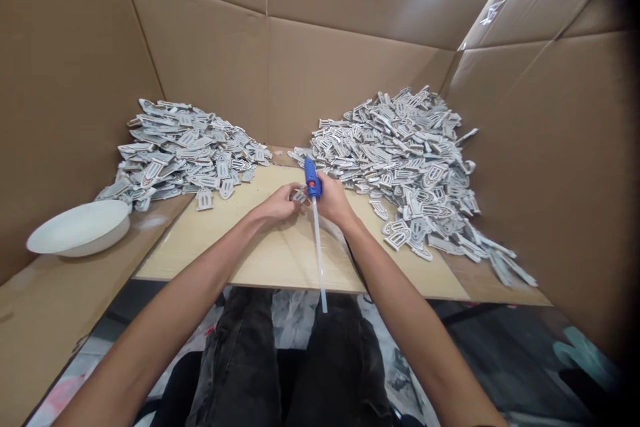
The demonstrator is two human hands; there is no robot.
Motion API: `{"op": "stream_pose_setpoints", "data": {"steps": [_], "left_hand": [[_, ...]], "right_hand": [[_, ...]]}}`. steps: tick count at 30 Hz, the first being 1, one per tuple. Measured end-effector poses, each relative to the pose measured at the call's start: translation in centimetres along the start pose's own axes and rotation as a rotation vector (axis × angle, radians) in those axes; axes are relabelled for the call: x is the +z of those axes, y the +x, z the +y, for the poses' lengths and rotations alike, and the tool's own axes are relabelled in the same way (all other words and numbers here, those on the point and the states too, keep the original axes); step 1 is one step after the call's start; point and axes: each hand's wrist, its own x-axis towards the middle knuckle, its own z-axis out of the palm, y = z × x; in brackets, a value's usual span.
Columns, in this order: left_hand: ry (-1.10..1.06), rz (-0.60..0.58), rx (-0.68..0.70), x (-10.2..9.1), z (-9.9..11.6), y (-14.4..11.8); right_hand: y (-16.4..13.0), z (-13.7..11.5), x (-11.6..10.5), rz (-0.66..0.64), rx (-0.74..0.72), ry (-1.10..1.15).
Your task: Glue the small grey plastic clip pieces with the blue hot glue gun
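Observation:
A blue hot glue gun [313,177] is gripped in my right hand [332,197], nozzle pointing away from me. Out of its rear end a long clear glue stick [319,253] hangs toward my lap. My left hand [283,203] pinches a small grey-white slotted piece [300,195] just left of the gun. That piece is partly covered by my fingers, and whether the nozzle touches it I cannot tell. Both hands are above a pale yellow board [270,260].
Heaps of similar slotted pieces lie at the left [185,147] and the right [400,153]. A white bowl [80,230] stands at the far left. Tall cardboard walls [320,73] enclose the board at the back and sides. Several loose pieces lie near the heaps.

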Motion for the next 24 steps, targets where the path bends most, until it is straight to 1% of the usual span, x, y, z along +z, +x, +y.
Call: {"op": "stream_pose_setpoints", "data": {"steps": [3, 7, 10, 14, 17, 19, 21, 24], "left_hand": [[-0.004, 0.012, -0.036, 0.0, 0.1, 0.1], [-0.071, 0.041, -0.072, 0.1, -0.1, 0.3], [-0.117, 0.032, -0.045, 0.3, -0.2, 0.3], [-0.132, 0.052, 0.001, 0.3, -0.3, 0.0], [-0.115, 0.053, 0.026, 0.4, -0.4, -0.3], [-0.130, 0.063, 0.008, 0.5, -0.3, -0.3], [-0.151, 0.106, -0.031, 0.5, -0.1, -0.1], [-0.139, 0.227, -0.069, 0.3, 0.6, 0.2]], "right_hand": [[0.0, 0.0, 0.1, 0.010, 0.002, 0.000], [0.0, 0.1, 0.5, 0.033, -0.016, 0.002], [0.0, 0.1, 0.9, 0.062, -0.058, -0.001], [-0.1, -0.2, 1.5, 0.076, -0.108, -0.016], [-0.2, -0.2, 1.9, 0.069, -0.115, -0.024], [-0.2, -0.1, 1.9, 0.088, -0.102, -0.027], [-0.1, 0.1, 1.8, 0.138, -0.087, -0.013], [0.1, 0.5, 1.1, 0.182, -0.050, 0.066]]}}
